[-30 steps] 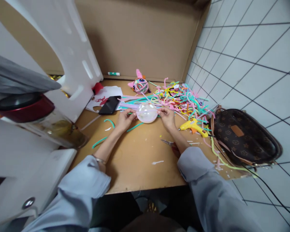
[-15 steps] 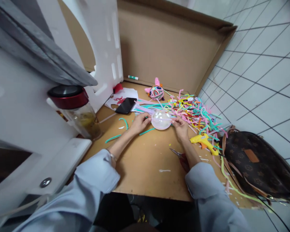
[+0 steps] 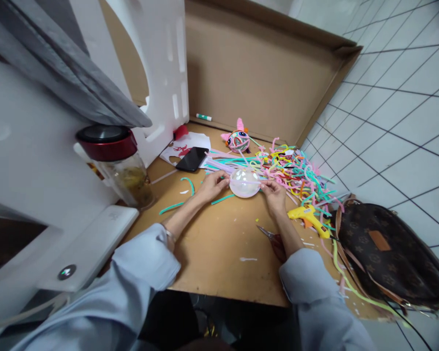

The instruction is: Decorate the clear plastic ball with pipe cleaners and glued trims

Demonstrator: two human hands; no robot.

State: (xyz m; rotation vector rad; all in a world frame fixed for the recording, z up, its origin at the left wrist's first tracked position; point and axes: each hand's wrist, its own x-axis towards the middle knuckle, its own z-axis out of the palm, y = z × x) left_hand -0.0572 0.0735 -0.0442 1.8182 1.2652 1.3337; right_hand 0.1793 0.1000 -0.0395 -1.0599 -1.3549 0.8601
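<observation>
brown cardboard (image 3: 263, 73) backs the tabletop (image 3: 212, 263). at left stands a red-lidded glass bottle (image 3: 126, 168), well apart from the hands. the left hand (image 3: 214, 185) and right hand (image 3: 274, 194) each pinch a lilac pipe cleaner (image 3: 244, 182), seemingly to keep it taut across the transparent ball (image 3: 244, 190) between them. a yellow glue gun (image 3: 310, 218) lies beside the right wrist, perhaps for easy reach.

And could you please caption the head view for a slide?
Left hand and right hand hold a strip across a clear ball, near pipe cleaners and a glue gun.
</observation>
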